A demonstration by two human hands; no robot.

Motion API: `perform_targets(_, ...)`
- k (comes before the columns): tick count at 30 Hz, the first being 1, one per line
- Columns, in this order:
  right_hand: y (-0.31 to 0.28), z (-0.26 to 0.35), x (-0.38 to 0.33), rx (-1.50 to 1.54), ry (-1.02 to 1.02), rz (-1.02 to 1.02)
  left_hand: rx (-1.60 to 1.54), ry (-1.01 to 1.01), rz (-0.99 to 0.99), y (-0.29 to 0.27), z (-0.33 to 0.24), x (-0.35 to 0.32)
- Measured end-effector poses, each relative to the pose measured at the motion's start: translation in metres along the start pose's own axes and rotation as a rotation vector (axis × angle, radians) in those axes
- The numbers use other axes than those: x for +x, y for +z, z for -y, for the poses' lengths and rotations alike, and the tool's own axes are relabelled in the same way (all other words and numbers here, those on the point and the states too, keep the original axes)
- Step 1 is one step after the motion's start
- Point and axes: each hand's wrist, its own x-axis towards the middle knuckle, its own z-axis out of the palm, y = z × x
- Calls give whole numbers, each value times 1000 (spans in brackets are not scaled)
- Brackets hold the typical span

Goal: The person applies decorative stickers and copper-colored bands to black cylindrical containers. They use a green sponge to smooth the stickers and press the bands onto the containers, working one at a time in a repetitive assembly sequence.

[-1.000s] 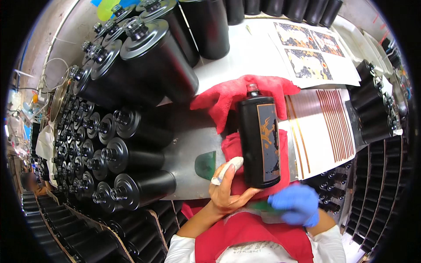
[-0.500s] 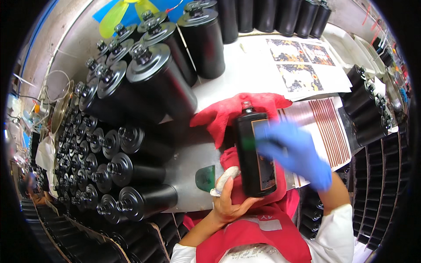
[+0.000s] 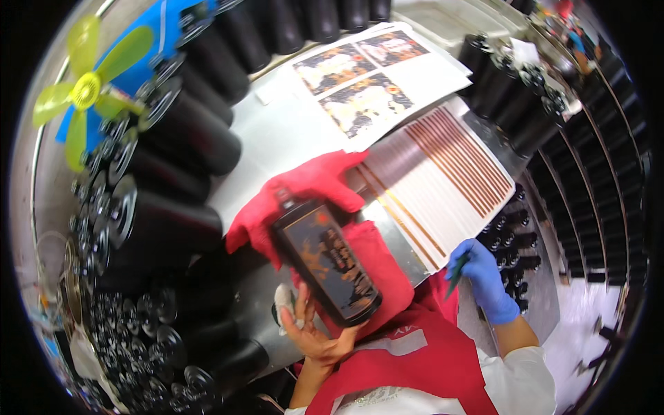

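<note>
Working at a desk (image 3: 257,321); clock directions taken from the black bottle (image 3: 328,263). Nearest: red apron (image 3: 415,366), 5 o'clock. Left hand (image 3: 315,339), bare, 6 o'clock: grip spread, thumb at the bottle's base, fingers by its left side, white wrap (image 3: 282,304) at the fingers; can't tell how firm the contact is. Right hand (image 3: 477,277), blue glove, 3 o'clock, well clear of the bottle: grip closed on a dark green flat piece (image 3: 455,274). Bottle lies tilted on red cloth (image 3: 391,280), neck to 11 o'clock, decorated panel facing up, copper-coloured figures on grey. More red fabric (image 3: 304,178) under the neck. Striped sheet (image 3: 449,173), 2 o'clock. Printed picture sheets (image 3: 366,90), 12 to 1 o'clock. Crowded black bottles (image 3: 180,200), 10 o'clock. Pale tray (image 3: 432,28), 1 o'clock. Yellow fan (image 3: 86,90), far 10 o'clock.
</note>
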Motion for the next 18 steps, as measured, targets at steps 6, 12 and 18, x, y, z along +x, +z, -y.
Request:
perform_targets(6,-38,-56,0,-115,334,-442,158,29,58,0,5,1)
perform_targets(12,-11,-71,22,-100,283,-514,143,39,113,-3,3,6)
perform_targets(18,-31,-44,-5,-50,361,-361,125,61,165,-6,8,11)
